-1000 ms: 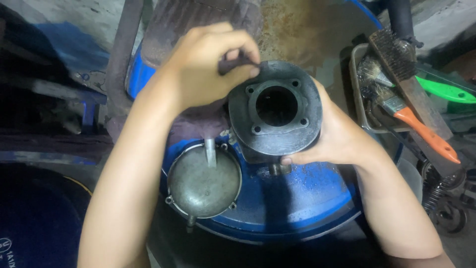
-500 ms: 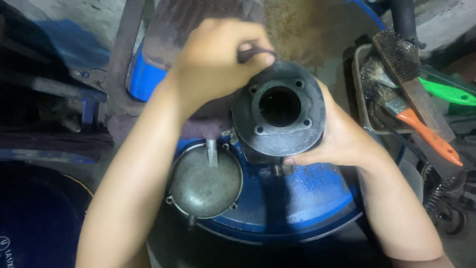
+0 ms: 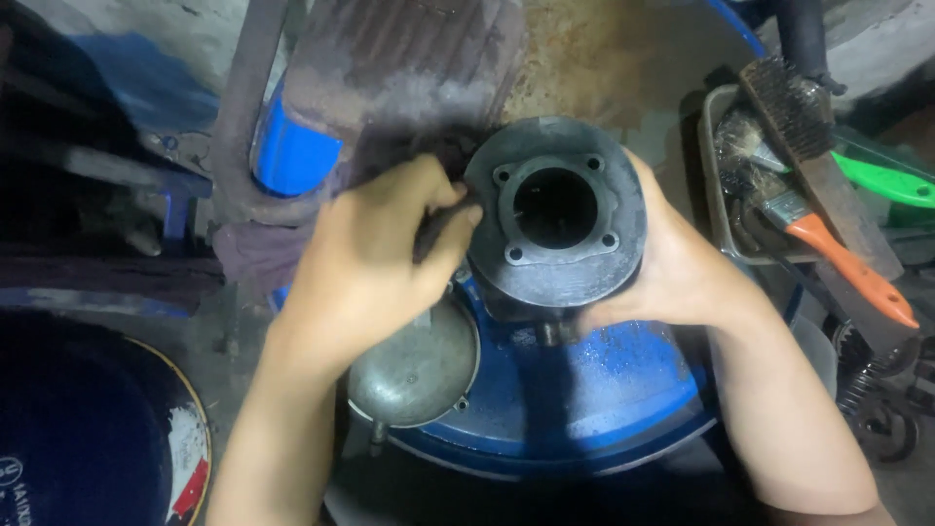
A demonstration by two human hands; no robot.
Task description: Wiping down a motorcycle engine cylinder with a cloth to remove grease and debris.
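Resting upright between both hands — dark metal cylinder point(image 3: 557, 219), right hand point(image 3: 682, 273) gripping its side, left hand point(image 3: 375, 263) closed against its rim.

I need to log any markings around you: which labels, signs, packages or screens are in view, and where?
Printed round lid: bottom left, beside the left forearm; dark blue face, yellow rim line, red and white patch, small white print.
No packages, signs or screens show elsewhere.
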